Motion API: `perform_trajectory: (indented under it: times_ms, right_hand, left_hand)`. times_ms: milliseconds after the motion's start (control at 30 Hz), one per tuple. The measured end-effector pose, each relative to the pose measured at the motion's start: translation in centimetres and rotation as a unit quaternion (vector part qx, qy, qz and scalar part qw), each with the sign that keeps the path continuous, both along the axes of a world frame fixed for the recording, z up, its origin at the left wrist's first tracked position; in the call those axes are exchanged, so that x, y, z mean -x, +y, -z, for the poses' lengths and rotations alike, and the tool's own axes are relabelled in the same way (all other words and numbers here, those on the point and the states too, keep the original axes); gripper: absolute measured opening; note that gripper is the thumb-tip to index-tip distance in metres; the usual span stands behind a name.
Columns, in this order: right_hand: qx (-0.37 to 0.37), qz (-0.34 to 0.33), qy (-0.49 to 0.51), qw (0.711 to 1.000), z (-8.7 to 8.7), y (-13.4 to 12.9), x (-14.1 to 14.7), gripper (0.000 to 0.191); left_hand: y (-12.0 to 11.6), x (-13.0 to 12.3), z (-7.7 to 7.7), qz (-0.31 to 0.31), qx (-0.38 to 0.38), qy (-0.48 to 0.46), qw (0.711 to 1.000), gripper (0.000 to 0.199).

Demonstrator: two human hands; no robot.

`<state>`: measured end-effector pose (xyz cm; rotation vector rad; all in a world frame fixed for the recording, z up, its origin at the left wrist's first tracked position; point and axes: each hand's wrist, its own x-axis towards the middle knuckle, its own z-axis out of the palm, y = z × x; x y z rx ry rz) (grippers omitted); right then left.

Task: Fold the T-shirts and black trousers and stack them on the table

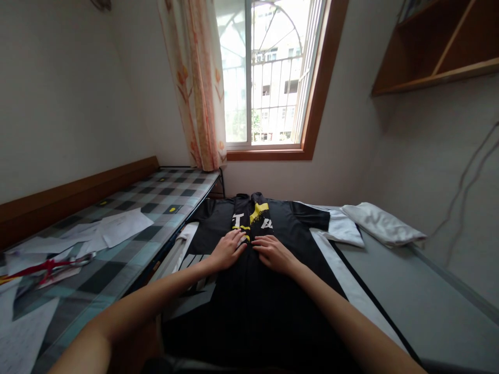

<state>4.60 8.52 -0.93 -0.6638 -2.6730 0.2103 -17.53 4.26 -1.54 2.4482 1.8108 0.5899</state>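
A black short-sleeved shirt (280, 306) with white side panels and yellow and white markings lies spread out, its collar toward the window. My left hand (228, 250) rests on its chest, just left of the centre line, with fingers extended. Opposite it, my right hand (275, 254) lies on the fabric with its fingers pointing inward. A small gap separates the two hands. Both look flat against the cloth, and I see nothing gripped in either. The shirt's right sleeve reaches a white cloth part at the far side.
A folded white cloth (384, 223) lies at the far right on the grey surface (421, 291). To the left is a checkered bed (97, 275) holding loose papers (122, 227) and a red item (49, 266). A curtain (200, 93), window and wall shelf (440, 78) stand beyond.
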Motion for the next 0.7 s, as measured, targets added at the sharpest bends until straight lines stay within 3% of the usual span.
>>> perform_trajectory:
  times_ms: [100,167,267,333,433,700]
  right_hand:
    - [0.038,0.096,-0.007,0.995,-0.8,-0.4,1.6,0.029]
    - [0.082,0.202,-0.016,0.976,-1.4,-0.3,3.3,0.041]
    - [0.153,0.323,-0.037,0.933,-1.8,0.0,5.7,0.053]
    - [0.167,0.367,-0.040,0.914,-1.7,0.0,6.8,0.051]
    - [0.135,0.392,-0.030,0.909,-1.0,-0.3,7.4,0.048]
    - [0.079,0.370,-0.008,0.925,0.4,-0.8,7.1,0.043]
  left_hand:
    - [-0.1,1.5,-0.5,-0.146,-0.005,-0.030,0.989,0.039]
    - [0.7,2.3,-0.8,-0.219,0.051,-0.045,0.973,0.037]
    - [2.4,2.6,-1.3,-0.276,0.142,-0.074,0.948,0.044]
    - [3.3,2.1,-1.4,-0.291,0.155,-0.084,0.940,0.049]
    - [4.0,1.2,-1.0,-0.305,0.125,-0.083,0.940,0.048]
    - [4.6,1.1,0.4,-0.280,0.057,-0.077,0.955,0.044]
